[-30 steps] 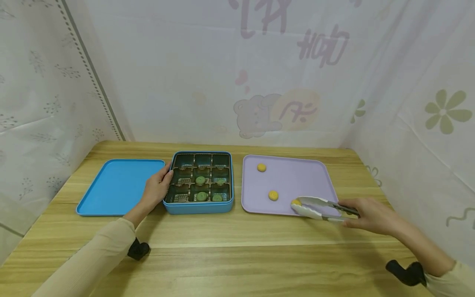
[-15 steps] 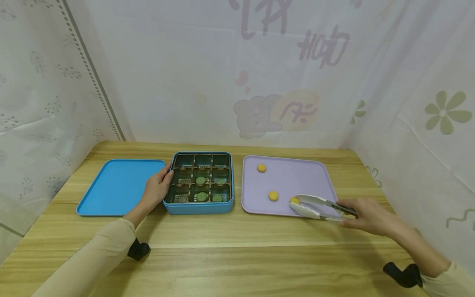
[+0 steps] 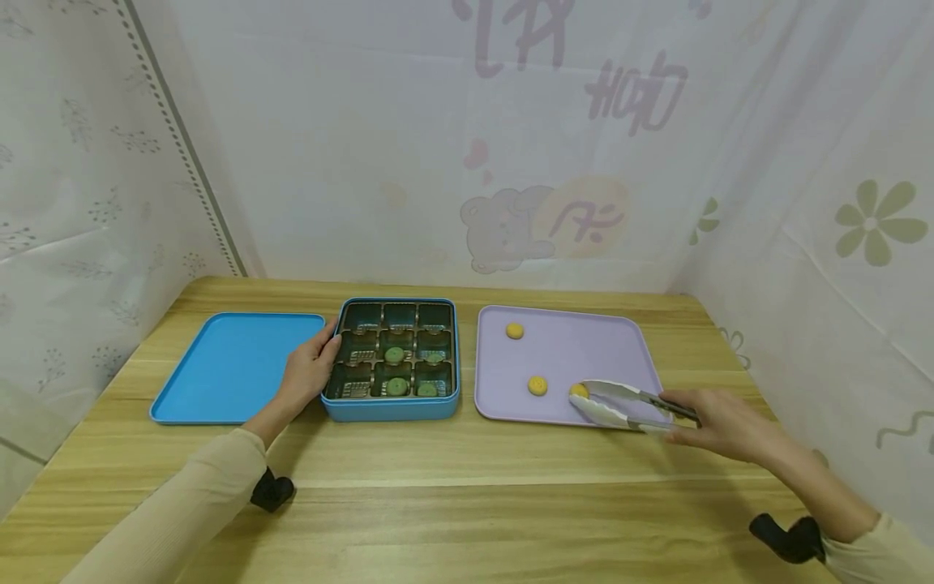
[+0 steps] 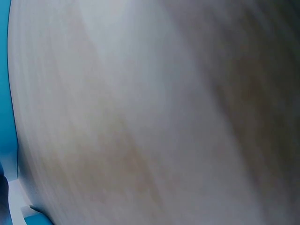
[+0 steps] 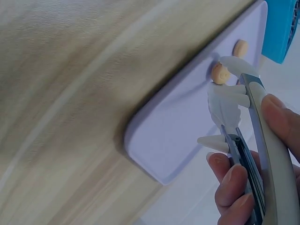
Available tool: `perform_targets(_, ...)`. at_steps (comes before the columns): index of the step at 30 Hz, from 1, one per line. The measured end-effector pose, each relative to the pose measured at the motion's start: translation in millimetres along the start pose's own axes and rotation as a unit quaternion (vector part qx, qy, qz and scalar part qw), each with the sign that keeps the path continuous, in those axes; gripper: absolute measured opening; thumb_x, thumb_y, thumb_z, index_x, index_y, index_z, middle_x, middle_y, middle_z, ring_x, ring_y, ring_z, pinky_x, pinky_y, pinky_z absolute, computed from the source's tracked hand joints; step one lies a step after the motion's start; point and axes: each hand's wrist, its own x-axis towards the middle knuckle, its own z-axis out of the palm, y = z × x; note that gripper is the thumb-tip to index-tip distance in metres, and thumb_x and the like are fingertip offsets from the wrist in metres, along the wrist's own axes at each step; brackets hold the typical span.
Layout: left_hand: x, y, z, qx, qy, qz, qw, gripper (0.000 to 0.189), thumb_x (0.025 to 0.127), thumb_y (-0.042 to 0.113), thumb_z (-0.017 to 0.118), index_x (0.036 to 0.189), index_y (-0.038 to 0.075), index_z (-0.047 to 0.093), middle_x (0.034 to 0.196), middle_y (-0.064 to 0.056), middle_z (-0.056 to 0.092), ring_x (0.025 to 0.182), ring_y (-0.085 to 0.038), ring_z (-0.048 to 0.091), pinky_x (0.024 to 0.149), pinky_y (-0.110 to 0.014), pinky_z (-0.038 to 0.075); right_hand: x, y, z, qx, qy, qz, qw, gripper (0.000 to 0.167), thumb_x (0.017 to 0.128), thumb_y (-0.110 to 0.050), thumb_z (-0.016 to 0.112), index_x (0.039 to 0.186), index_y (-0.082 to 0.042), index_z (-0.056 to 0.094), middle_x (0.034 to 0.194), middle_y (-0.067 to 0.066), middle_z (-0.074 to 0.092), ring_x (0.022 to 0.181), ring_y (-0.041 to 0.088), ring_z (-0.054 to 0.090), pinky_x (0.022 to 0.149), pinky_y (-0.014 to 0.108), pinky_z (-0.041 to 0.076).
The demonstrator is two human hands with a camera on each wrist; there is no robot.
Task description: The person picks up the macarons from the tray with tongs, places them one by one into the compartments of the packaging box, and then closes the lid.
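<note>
My right hand (image 3: 718, 426) holds a pair of tongs (image 3: 631, 405) with pale tips. Between those tips, low on the lilac tray (image 3: 598, 341), is a small round yellow pastry (image 3: 579, 391) with an embossed top, clearer in the right wrist view. Two more yellow pastries, one near (image 3: 537, 385) and one farther back (image 3: 514, 331), lie on the tray. My left hand (image 3: 308, 369) rests against the left side of a blue box (image 3: 390, 410), thumb at its rim. Several green pastries (image 3: 397, 387) sit in the divided insert's middle and right columns. The left wrist view shows mostly blurred tabletop.
Left of the box lies a flat blue lid or tray (image 3: 233, 365), partly behind my left hand. All stand on a wooden table (image 3: 467, 503). A patterned curtain (image 3: 409, 162) hangs behind the table and along both sides.
The tongs and my right hand have shifted slightly left, and the yellow pastry between the tips has moved slightly left and back. My left hand and the box have stayed put.
</note>
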Motion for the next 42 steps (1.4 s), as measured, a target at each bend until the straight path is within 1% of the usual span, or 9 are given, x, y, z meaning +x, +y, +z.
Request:
perform_targets(2, 0.1, 0.0, -0.3, -0.001, 0.001, 0.002, 1.0, 0.051, 0.104, 0.027, 0.032, 0.149, 0.005, 0.024, 0.147, -0.024, 0.031, 0.134, -0.043, 0.031, 0.105, -0.056, 0.031, 3.8, -1.0, -1.4, -0.003, 0.009, 0.001, 1.0, 0.057, 0.078, -0.025, 0.077, 0.117, 0.013, 0.06, 0.096, 0.013, 0.069, 0.066, 0.004, 0.048, 0.056, 0.023, 0.04)
perform_targets(3, 0.2, 0.0, -0.4, -0.002, 0.001, 0.002, 1.0, 0.051, 0.104, 0.027, 0.032, 0.149, 0.005, 0.024, 0.147, -0.024, 0.031, 0.134, -0.043, 0.031, 0.105, -0.056, 0.031, 6.5, -1.8, -2.1, -0.001, 0.014, 0.0, 0.9999, 0.056, 0.078, -0.024, 0.077, 0.117, 0.013, 0.06, 0.094, 0.013, 0.069, 0.065, 0.004, 0.048, 0.056, 0.023, 0.04)
perform_targets(6, 0.4, -0.1, -0.9, -0.006, 0.003, 0.003, 1.0, 0.051, 0.104, 0.028, 0.033, 0.149, 0.004, 0.025, 0.146, -0.025, 0.032, 0.133, -0.043, 0.032, 0.105, -0.056, 0.031, 17.5, -7.0, -4.7, 0.016, 0.023, 0.004, 0.9996, 0.056, 0.079, -0.022, 0.076, 0.12, 0.012, 0.058, 0.086, 0.006, 0.066, 0.059, 0.003, 0.042, 0.053, 0.021, 0.036)
perform_targets(9, 0.3, 0.1, -0.9, -0.004, 0.004, 0.005, 1.0, 0.051, 0.104, 0.028, 0.033, 0.149, 0.004, 0.026, 0.146, -0.025, 0.033, 0.133, -0.044, 0.033, 0.105, -0.056, 0.032, 32.2, -16.0, -5.3, 0.032, 0.029, 0.006, 0.999, 0.055, 0.081, -0.021, 0.074, 0.123, 0.01, 0.056, 0.077, -0.001, 0.058, 0.052, 0.002, 0.035, 0.047, 0.021, 0.031)
perform_targets(13, -0.7, 0.5, -0.6, -0.001, -0.001, 0.004, 1.0, 0.051, 0.104, 0.029, 0.032, 0.149, 0.005, 0.024, 0.146, -0.026, 0.033, 0.13, -0.043, 0.037, 0.101, -0.056, 0.036, 56.5, -30.1, -2.3, 0.038, 0.043, -0.002, 0.9983, 0.052, 0.082, -0.02, 0.074, 0.123, 0.007, 0.057, 0.074, -0.001, 0.053, 0.053, 0.006, 0.033, 0.047, 0.022, 0.027)
perform_targets(21, -0.5, 0.3, -0.2, -0.004, -0.006, -0.004, 1.0, 0.052, 0.104, 0.03, 0.032, 0.15, 0.006, 0.024, 0.147, -0.024, 0.031, 0.134, -0.042, 0.032, 0.105, -0.056, 0.032, 111.5, -63.0, 6.1, 0.018, 0.1, -0.025, 0.9945, 0.053, 0.081, -0.024, 0.075, 0.124, 0.003, 0.059, 0.085, 0.005, 0.062, 0.06, 0.011, 0.04, 0.053, 0.024, 0.032)
perform_targets(28, 0.5, -0.3, -0.5, -0.009, -0.004, -0.005, 0.9999, 0.051, 0.104, 0.028, 0.033, 0.149, 0.005, 0.025, 0.148, -0.023, 0.03, 0.135, -0.042, 0.03, 0.107, -0.055, 0.03, 148.4, -88.3, 18.5, 0.05, 0.104, -0.037, 0.9926, 0.054, 0.081, -0.024, 0.075, 0.124, 0.004, 0.058, 0.089, 0.012, 0.067, 0.061, 0.013, 0.047, 0.055, 0.026, 0.039)
perform_targets(35, 0.2, 0.4, -0.4, -0.008, 0.0, 0.001, 1.0, 0.051, 0.104, 0.026, 0.033, 0.148, 0.002, 0.025, 0.148, -0.023, 0.03, 0.135, -0.042, 0.03, 0.106, -0.055, 0.031, 169.8, -100.1, 30.1, 0.033, 0.107, -0.043, 0.9927, 0.05, 0.08, -0.025, 0.076, 0.119, 0.002, 0.062, 0.095, 0.012, 0.07, 0.068, 0.017, 0.054, 0.061, 0.032, 0.045)
perform_targets(42, -0.9, 1.9, -0.8, -0.007, -0.002, -0.003, 1.0, 0.051, 0.104, 0.027, 0.033, 0.149, 0.004, 0.024, 0.148, -0.023, 0.029, 0.135, -0.042, 0.03, 0.106, -0.055, 0.031, 176.5, -103.4, 33.5, 0.039, 0.093, -0.017, 0.9948, 0.055, 0.08, -0.025, 0.076, 0.125, 0.002, 0.058, 0.101, 0.013, 0.069, 0.089, 0.029, 0.065, 0.073, 0.041, 0.052)
